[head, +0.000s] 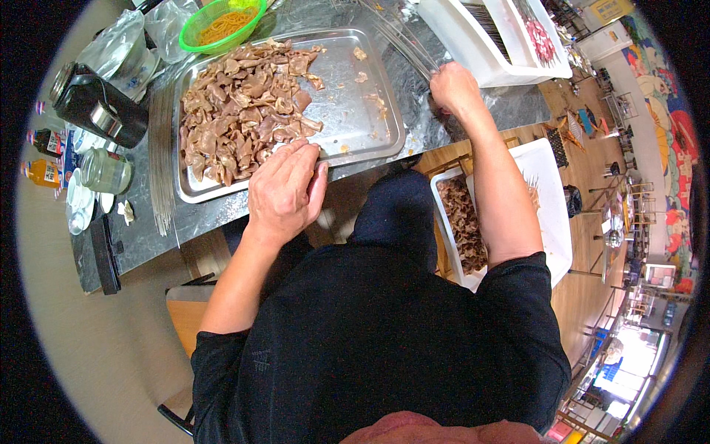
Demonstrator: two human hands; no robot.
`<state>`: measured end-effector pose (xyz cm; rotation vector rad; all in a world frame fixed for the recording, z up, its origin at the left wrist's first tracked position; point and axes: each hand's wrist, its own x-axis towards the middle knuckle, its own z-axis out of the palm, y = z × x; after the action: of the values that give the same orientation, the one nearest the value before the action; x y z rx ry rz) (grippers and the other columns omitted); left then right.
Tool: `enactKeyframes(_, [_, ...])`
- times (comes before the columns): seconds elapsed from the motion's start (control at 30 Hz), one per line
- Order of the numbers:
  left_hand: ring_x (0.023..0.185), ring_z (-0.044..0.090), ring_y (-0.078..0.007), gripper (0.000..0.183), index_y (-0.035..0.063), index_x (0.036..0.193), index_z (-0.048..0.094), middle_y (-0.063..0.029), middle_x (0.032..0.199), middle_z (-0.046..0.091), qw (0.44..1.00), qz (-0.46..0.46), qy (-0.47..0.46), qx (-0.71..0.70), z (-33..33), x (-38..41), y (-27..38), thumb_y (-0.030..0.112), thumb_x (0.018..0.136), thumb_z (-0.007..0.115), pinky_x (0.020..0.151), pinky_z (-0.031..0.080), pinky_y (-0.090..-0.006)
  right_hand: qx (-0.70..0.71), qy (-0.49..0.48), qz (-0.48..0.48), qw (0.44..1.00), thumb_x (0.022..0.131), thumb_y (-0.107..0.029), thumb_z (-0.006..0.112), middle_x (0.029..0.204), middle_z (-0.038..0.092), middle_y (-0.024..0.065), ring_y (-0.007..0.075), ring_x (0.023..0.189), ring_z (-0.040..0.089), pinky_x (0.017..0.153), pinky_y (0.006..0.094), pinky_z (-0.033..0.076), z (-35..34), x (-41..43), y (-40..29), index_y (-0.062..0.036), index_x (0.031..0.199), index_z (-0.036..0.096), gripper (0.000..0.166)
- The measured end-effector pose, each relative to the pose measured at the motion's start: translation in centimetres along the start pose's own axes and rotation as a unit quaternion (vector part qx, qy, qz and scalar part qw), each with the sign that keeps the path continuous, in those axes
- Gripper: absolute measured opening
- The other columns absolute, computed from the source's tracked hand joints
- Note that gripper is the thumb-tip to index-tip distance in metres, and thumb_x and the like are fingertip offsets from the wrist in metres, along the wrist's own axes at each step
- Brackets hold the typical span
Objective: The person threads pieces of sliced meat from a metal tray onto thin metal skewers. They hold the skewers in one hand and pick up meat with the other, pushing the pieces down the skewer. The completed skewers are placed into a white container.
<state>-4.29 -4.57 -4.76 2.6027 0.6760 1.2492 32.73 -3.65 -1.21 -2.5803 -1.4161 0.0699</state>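
A rectangular metal tray (355,111) lies on the marbled table, heaped on its left side with pieces of brownish meat (233,105). My left hand (285,183) rests over the near rim of the tray, fingertips at the meat; its palm side is hidden, so I cannot tell whether it grips a piece. To the right of the tray, my right hand (454,86) is closed around the near ends of some thin metal skewers (407,47), which stretch away across the table.
A white divided bin (466,50) with skewers stands at the far right. Behind the tray is a green basket (191,44) of noodle-like strips. A black flask (100,105), a glass jar (105,172) and more skewers (161,161) lie left. Below right sits a white tub (557,222).
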Motion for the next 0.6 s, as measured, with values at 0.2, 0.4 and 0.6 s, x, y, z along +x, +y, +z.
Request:
enactKeyframes(0.2, [0.102, 0.075, -0.0356, 0.024, -0.0019, 0.109, 0.071, -0.0199, 0.107, 0.076, 1.000, -0.001, -0.003, -0.001, 0.0, -0.1, 0.0, 0.004, 0.087, 0.078, 0.090, 0.061, -0.0423, -0.020, 0.000, 0.012, 1.000, 0.094, -0.023, 0.060, 0.112, 0.075, 0.0307, 0.0476, 0.111, 0.072, 0.100, 0.0554, 0.056, -0.2, 1.3, 1.5, 0.0026, 0.107, 0.077, 0.033])
enactKeyframes(0.4, [0.101, 0.076, -0.0358, 0.025, -0.0015, 0.110, 0.071, -0.0193, 0.107, 0.076, 1.000, 0.002, 0.001, 0.002, 0.1, 0.0, -0.1, 0.004, 0.087, 0.079, 0.090, 0.061, -0.0423, -0.040, -0.018, -0.006, 0.999, 0.094, -0.022, 0.059, 0.112, 0.075, 0.0306, 0.0475, 0.110, 0.072, 0.098, 0.0548, 0.056, 0.7, 2.4, 3.2, 0.0022, 0.106, 0.078, 0.033])
enactKeyframes(0.6, [0.101, 0.076, -0.0359, 0.026, -0.0020, 0.110, 0.071, -0.0193, 0.106, 0.076, 1.000, 0.003, 0.003, 0.001, 0.1, 0.1, 0.1, 0.003, 0.086, 0.079, 0.091, 0.061, -0.0424, -0.019, 0.030, 0.005, 0.999, 0.091, -0.022, 0.059, 0.111, 0.075, 0.0299, 0.0468, 0.108, 0.073, 0.096, 0.0541, 0.057, 0.1, 1.6, 2.7, 0.0020, 0.102, 0.079, 0.032])
